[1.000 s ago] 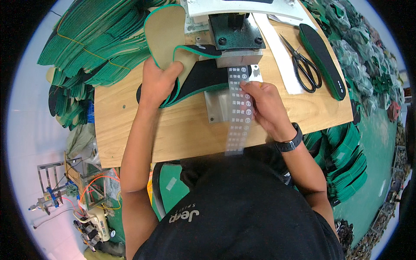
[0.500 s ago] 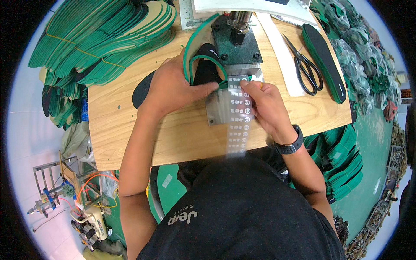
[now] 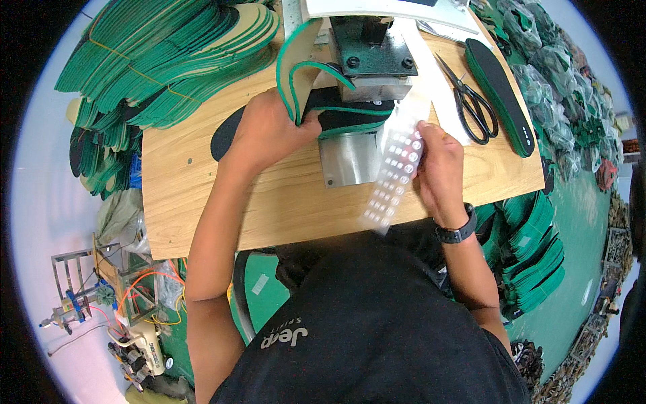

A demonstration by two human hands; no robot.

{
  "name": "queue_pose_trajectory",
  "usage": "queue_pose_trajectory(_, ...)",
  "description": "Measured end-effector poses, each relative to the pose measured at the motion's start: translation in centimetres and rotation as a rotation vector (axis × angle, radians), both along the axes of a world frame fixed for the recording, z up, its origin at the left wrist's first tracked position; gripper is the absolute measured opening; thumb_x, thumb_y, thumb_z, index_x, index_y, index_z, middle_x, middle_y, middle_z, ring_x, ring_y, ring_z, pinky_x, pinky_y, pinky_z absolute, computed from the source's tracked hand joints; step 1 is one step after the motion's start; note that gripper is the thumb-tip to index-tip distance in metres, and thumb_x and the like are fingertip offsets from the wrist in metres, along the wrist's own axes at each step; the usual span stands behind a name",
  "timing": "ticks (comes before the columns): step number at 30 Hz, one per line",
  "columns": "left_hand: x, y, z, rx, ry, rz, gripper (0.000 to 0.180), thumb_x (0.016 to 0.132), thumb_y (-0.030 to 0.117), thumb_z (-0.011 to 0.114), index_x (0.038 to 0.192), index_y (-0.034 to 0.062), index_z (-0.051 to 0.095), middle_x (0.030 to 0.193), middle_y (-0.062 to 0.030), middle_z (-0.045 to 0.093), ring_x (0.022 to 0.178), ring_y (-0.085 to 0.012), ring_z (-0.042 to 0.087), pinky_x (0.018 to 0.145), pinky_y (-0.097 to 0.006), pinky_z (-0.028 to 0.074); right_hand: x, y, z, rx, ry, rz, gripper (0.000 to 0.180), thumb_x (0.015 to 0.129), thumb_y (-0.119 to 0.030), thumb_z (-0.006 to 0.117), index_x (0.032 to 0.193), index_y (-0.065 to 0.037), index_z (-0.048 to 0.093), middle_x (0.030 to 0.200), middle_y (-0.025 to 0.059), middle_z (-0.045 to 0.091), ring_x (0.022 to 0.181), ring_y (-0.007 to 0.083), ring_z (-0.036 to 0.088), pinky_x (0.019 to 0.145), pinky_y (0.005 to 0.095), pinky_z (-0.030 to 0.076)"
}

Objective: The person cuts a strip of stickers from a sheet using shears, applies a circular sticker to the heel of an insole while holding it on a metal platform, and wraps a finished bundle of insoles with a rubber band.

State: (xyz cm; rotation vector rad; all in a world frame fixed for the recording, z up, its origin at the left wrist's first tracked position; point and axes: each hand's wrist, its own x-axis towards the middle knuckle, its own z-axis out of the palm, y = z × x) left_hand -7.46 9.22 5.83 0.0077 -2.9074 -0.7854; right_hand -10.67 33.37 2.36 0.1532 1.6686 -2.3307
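My left hand (image 3: pixel 272 131) is closed round a bent pair of green-edged insoles, one with its beige underside (image 3: pixel 296 67) curling upward. A black insole (image 3: pixel 353 116) from this bunch reaches over the metal block (image 3: pixel 348 161) under the press head (image 3: pixel 373 57), and a small white mark shows near its end. To the right, my right hand (image 3: pixel 441 161) pinches the upper edge of a clear strip of printed transfer labels (image 3: pixel 397 172). The strip hangs slanted beside the block, its lower end blurred. Another dark insole (image 3: pixel 225 135) lies flat by my left wrist.
A big banded stack of green insoles (image 3: pixel 155 60) stands at the left of the wooden table (image 3: pixel 188 215). Black-handled scissors (image 3: pixel 474 108) and a single black insole (image 3: pixel 501 101) lie at the right. More green insoles (image 3: pixel 525 256) are piled below the table's right side.
The press head has risen. My right hand has pulled the label strip right and off the block, tilting it. The white mark on the insole under the press has come into view.
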Motion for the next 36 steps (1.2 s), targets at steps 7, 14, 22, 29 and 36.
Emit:
queue_pose_trajectory(7,0.4,-1.5,-0.3,0.622,0.222,0.258,0.015,0.074,0.007,0.059,0.085,-0.0019,0.062,0.065,-0.0017,0.058,0.058,-0.0085,0.050,0.056,-0.028,0.044,-0.3,-2.3,0.2,0.047,-0.063,0.337,0.027,0.091,-0.016,0.055,0.068,-0.003,0.057,0.058,0.0059,0.058,0.042,0.0106,0.050,0.037,0.0221,0.038)
queue_pose_trajectory(14,0.3,-1.9,-0.8,0.715,0.299,0.251,0.016,0.074,0.008,0.057,0.085,-0.0028,0.062,0.070,-0.0007,0.059,0.061,-0.0085,0.051,0.057,-0.026,0.044,-0.6,-2.2,0.6,0.113,-0.063,0.391,0.029,0.092,-0.017,0.054,0.067,-0.003,0.056,0.056,0.0066,0.058,0.041,0.0105,0.048,0.037,0.0222,0.036)
queue_pose_trajectory(22,0.6,-1.1,-0.2,0.627,0.270,0.283,0.022,0.073,0.010,0.057,0.090,-0.0034,0.062,0.072,-0.0035,0.060,0.066,-0.0100,0.052,0.064,-0.027,0.046,-1.0,-2.4,0.5,0.118,-0.075,0.379,0.029,0.092,-0.018,0.054,0.068,-0.002,0.057,0.057,0.0062,0.058,0.042,0.0109,0.050,0.037,0.0220,0.037)
queue_pose_trajectory(29,0.3,-0.4,-0.6,0.247,0.097,0.049,0.061,0.067,0.024,0.070,0.123,0.0056,0.053,0.091,-0.0171,0.064,0.086,-0.0285,0.061,0.078,-0.035,0.048,-1.1,-2.7,0.4,0.126,-0.091,0.381,0.032,0.092,-0.021,0.055,0.065,-0.003,0.054,0.055,0.0051,0.056,0.043,0.0109,0.052,0.036,0.0224,0.039)
queue_pose_trajectory(36,0.0,0.0,-1.4,-0.018,0.062,-0.004,0.082,0.062,0.034,0.078,0.132,0.0086,0.044,0.102,-0.0225,0.062,0.097,-0.0405,0.058,0.084,-0.043,0.048,-0.6,-2.0,0.5,0.126,-0.051,0.381,0.032,0.093,-0.020,0.054,0.065,-0.004,0.053,0.054,0.0048,0.054,0.042,0.0099,0.050,0.036,0.0221,0.039)
